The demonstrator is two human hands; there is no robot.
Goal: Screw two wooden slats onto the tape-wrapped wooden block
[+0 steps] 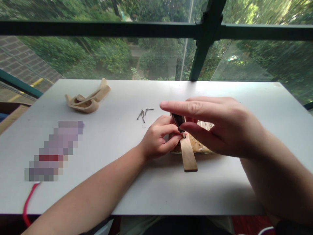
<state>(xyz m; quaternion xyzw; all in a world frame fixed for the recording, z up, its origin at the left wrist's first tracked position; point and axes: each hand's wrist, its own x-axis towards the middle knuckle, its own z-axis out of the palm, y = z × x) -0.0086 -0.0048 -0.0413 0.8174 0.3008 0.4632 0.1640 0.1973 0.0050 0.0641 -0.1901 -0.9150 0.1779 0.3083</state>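
My right hand grips the dark handle of a screwdriver, its index finger stretched out over the top. The screwdriver's tip points down at a screw in a flat, pale wooden piece. My left hand is closed at the inner end of that piece, thumb and fingertips beside the screw. Exactly what its fingers press on is partly hidden. The wooden piece lies across a brown block with a clear wrapping and small specks on top, and its near end sticks out past the block's edge.
Several loose screws lie left of my hands on the white table. Curved wooden pieces rest at the back left. A blurred-out item with a red cord lies at left. Windows stand behind the table.
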